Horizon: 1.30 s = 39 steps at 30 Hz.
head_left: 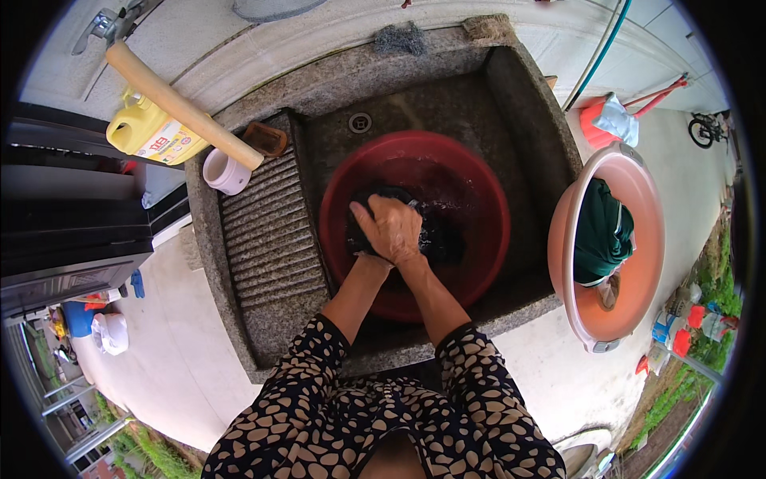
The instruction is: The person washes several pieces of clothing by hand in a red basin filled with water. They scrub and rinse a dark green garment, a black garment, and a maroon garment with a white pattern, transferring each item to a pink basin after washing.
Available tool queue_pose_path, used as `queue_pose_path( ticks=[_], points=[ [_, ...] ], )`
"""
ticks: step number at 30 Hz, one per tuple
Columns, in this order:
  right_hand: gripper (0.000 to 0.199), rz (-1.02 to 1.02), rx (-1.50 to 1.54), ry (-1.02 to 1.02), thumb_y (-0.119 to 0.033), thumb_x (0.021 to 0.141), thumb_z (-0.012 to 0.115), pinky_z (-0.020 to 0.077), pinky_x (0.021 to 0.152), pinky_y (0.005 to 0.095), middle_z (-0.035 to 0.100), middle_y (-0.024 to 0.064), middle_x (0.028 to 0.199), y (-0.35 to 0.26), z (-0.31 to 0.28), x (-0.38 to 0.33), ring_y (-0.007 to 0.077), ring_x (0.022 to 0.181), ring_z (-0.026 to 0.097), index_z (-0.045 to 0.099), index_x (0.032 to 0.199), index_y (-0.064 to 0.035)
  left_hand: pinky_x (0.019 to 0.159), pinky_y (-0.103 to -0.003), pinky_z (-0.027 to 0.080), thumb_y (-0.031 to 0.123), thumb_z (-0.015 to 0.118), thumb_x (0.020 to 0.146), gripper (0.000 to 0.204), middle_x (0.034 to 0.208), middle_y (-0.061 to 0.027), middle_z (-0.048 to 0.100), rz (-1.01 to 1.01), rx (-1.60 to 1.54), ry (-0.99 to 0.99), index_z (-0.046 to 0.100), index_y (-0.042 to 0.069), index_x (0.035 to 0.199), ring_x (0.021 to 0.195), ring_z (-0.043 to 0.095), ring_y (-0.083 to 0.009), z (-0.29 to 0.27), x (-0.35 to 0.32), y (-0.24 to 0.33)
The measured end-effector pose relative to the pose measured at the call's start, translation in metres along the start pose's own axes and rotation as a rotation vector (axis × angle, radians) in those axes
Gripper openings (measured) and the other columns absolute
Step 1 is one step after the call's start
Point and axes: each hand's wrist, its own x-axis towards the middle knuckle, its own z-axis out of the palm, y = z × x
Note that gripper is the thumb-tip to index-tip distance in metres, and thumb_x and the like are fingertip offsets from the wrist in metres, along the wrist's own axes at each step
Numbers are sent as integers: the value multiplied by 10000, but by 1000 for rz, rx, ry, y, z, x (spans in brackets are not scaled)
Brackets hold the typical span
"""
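Note:
A round red basin (479,191) stands in the deep part of a grey stone sink (527,96), with water and a dark wet cloth (435,239) in it. Both my hands meet on the cloth at the basin's left side. My right hand (395,227) lies on top, fingers curled over the bunched cloth. Beneath it is my left hand (365,246), mostly hidden, with only its wrist side showing. My forearms, in dark sleeves with tan spots, come up from the lower edge.
A ribbed stone washboard (271,231) forms the sink's left half, with a brown soap bar (267,137), a white cup (226,170) and a long wooden bat (179,104) at its top. A yellow detergent jug (148,132) stands behind. At the right is an orange basin (638,271) holding green clothing (602,231).

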Motion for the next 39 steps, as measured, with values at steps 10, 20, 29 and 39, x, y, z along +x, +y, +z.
queue_pose_path(
  ticks=[10,20,29,39],
  points=[
    [298,-20,129,112,-247,821,596,455,490,429,559,164,587,-19,12,-56,368,536,567,494,603,-71,741,-290,483,266,474,908,195,877,-6,592,15,22,570,582,104,894,808,575,-142,5,2,8],
    [301,494,-391,449,-254,885,532,457,701,461,576,150,1069,132,-56,15,340,868,585,523,1162,-138,881,-322,371,223,545,897,271,1155,-34,531,66,1285,737,555,95,1136,1074,474,-173,58,61,69],
    [438,171,-620,-205,-284,794,625,450,772,513,452,171,1234,151,45,14,325,1070,460,539,1223,-271,917,-410,429,163,562,879,313,1184,-160,515,-599,1809,852,537,46,1168,1087,497,-320,-45,32,0],
    [159,660,640,-347,-49,759,488,427,579,283,544,65,651,134,4,45,178,573,483,638,809,-46,792,-446,477,377,593,825,393,1038,-58,603,-321,279,1233,577,96,1099,959,575,-246,-7,46,40]
  ],
)
